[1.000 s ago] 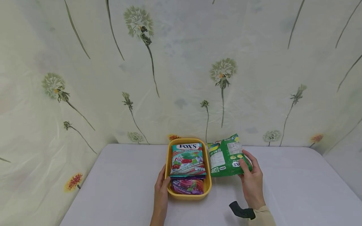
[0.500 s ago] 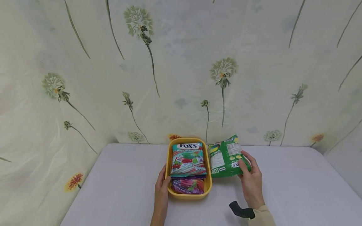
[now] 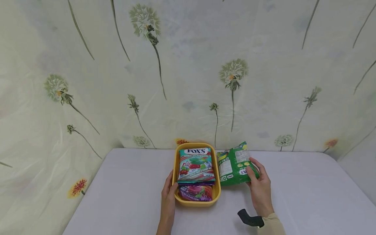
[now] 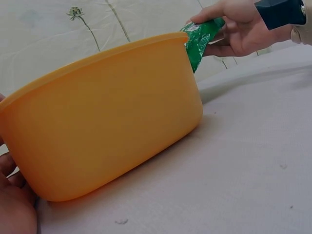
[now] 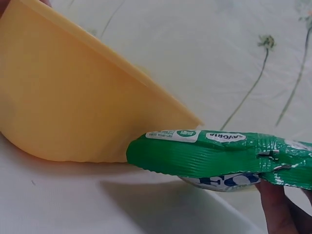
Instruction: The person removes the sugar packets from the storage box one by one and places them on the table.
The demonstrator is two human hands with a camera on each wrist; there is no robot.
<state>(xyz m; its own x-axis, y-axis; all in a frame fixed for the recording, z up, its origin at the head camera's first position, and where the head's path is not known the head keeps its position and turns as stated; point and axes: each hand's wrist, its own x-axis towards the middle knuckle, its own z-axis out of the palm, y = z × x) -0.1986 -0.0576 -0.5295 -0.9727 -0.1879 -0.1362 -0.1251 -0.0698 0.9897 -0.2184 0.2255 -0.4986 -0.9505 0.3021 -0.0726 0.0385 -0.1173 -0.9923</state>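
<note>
A yellow plastic tub (image 3: 197,204) stands on the table with candy bags inside. On top lies a teal Fox's Mint Blossom bag (image 3: 196,164); below it in the view shows a purple bag (image 3: 195,193) with berry pictures. My left hand (image 3: 168,199) grips the tub's left side, thumb at the rim, its fingers (image 4: 9,165) partly hidden behind the wall. With thumb and fingers my right hand (image 3: 260,192) pinches the right end of a green candy bag (image 3: 235,164), back label facing up. This bag hangs tilted just right of the tub, casting a shadow below it in the right wrist view.
A white cloth (image 3: 311,195) covers the table. Behind it rises a backdrop (image 3: 188,78) printed with dandelions, close to the tub's far end. A black band piece (image 3: 250,218) sits at my right wrist beside a beige sleeve (image 3: 271,225).
My right hand has shifted slightly left and the green bag has sunk a little beside the tub. The tub and left hand hold nearly still; the head view tilts slightly.
</note>
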